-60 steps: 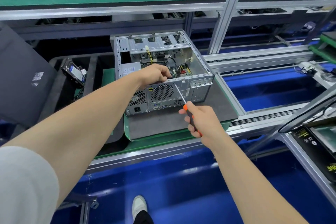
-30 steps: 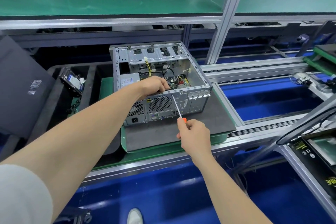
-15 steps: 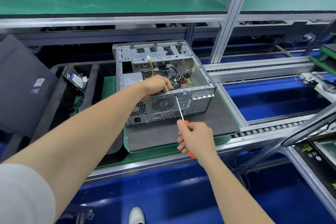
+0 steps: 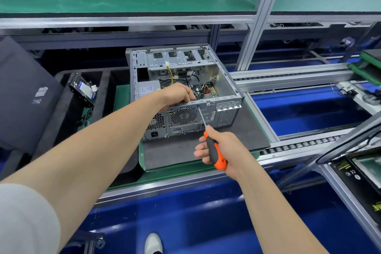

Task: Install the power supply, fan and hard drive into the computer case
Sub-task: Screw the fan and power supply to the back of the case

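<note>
Slip risk first: screwdriver point(image 4: 214, 150) tip sits on the screw point(image 4: 198, 106) at the top-right corner of the fan grille point(image 4: 183, 115), on the rear panel of the computer case point(image 4: 226, 86), but the shaft comes in slanted, not square to the panel. If I push at that angle, the tip could cam out, chew the head or skate across the grille.

R hand point(image 4: 224, 150) is wrapped tight round the orange/black handle, fingers & thumb closed on it. L hand point(image 4: 177, 94) hooks over the rear top edge, fingers curled down inside. Can't tell what they hold. Prob bracing the fan from behind, but that's my guess. If it lets go before the screw bites, the holes may drift apart.

PSU point(image 4: 149, 88) lies in the case's rear-left corner, label up. Hard drive point(image 4: 83, 88) isn't in yet: it's tilted in the black foam tray point(image 4: 61, 113), well left of the case.

In the way: yellow/black wires point(image 4: 171, 74) loop across the inside between drive cage point(image 4: 179, 57) & L hand, and could snag. L forearm crosses the PSU end of the rear panel. Case sits on a grey mat point(image 4: 237, 136) beside the roller conveyor point(image 4: 299, 144).
</note>
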A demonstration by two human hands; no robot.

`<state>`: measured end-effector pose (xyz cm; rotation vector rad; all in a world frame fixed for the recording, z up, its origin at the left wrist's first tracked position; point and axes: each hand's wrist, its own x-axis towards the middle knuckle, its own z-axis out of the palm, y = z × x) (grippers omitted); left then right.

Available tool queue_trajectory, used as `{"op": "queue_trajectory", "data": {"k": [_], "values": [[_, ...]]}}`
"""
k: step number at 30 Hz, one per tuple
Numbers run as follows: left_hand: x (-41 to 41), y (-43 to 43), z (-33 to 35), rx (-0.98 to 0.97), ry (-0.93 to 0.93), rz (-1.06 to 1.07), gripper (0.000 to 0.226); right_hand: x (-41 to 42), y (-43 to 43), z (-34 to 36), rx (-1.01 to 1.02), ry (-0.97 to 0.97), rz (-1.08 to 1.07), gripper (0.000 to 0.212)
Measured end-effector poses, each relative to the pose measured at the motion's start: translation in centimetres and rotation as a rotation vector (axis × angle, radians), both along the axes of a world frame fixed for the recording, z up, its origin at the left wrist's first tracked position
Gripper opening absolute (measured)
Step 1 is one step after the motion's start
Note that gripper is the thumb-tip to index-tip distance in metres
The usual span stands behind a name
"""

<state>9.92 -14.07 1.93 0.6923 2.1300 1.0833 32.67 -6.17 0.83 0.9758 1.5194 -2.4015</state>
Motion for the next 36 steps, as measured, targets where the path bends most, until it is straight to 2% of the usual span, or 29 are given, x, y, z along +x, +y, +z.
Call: {"op": "queue_trajectory", "data": {"k": [1, 2, 5, 6, 8, 12, 14, 17, 18, 21, 22, 24, 28, 30, 33, 36], "values": [[0.0, 0.0, 0.0, -0.001, 0.001, 0.001, 0.031, -0.1, 0.1, 0.3, 0.087, -0.007, -0.010, 0.041], [-0.1, 0.0, 0.0, -0.002, 0.000, 0.001, 0.031, -0.2, 0.0, 0.4, 0.264, -0.022, -0.002, 0.041], [0.0, 0.1, 0.0, -0.014, 0.005, 0.001, 0.031, 0.0, -0.4, 0.2, 1.135, -0.141, 0.096, 0.038], [0.0, 0.1, 0.0, -0.015, 0.004, 0.003, 0.031, 0.1, -1.0, -0.1, 1.342, -0.182, 0.116, 0.036], [0.0, 0.1, -0.1, -0.016, -0.011, 0.014, 0.032, 0.1, -2.4, -0.8, 1.539, -0.226, 0.116, 0.032], [0.0, 0.2, 0.0, -0.037, 0.015, 0.012, 0.032, 0.1, -2.9, -1.7, 1.711, -0.266, 0.075, 0.021], [0.1, 0.1, 0.1, -0.060, 0.040, 0.003, 0.031, -0.1, -1.1, -1.2, 1.704, -0.298, 0.065, 0.028], [0.4, 0.0, 0.3, -0.046, 0.043, 0.011, 0.031, -0.2, 0.8, -0.4, 1.427, -0.277, 0.133, 0.040], [0.5, 0.0, 0.3, -0.037, 0.038, 0.011, 0.031, -0.2, 1.0, -0.3, 1.248, -0.237, 0.138, 0.044], [0.8, -0.1, 0.2, -0.024, 0.025, 0.020, 0.030, -0.4, 1.0, -0.1, 0.370, -0.166, 0.085, 0.049], [0.8, -0.1, 0.2, -0.022, 0.024, 0.029, 0.030, -0.4, 0.9, 0.0, 0.148, -0.138, 0.087, 0.047], [0.9, -0.1, 0.2, -0.018, 0.026, 0.042, 0.029, -0.1, 0.8, -0.2, -0.058, -0.064, 0.098, 0.042], [1.1, 0.2, 0.2, -0.010, 0.067, 0.040, 0.031, 0.5, 0.4, -0.8, -0.208, 0.052, 0.078, 0.037], [1.1, 0.4, 0.0, -0.008, 0.086, 0.045, 0.034, 0.4, 0.1, -0.8, -0.180, 0.054, 0.068, 0.036], [0.9, 0.5, -0.2, -0.018, 0.098, 0.031, 0.029, -0.1, -0.6, -0.7, 0.268, -0.046, 0.126, 0.034], [0.7, 0.7, -0.2, -0.022, 0.105, 0.025, 0.027, -1.0, -1.5, -0.1, 0.614, -0.129, 0.123, 0.031]]}}
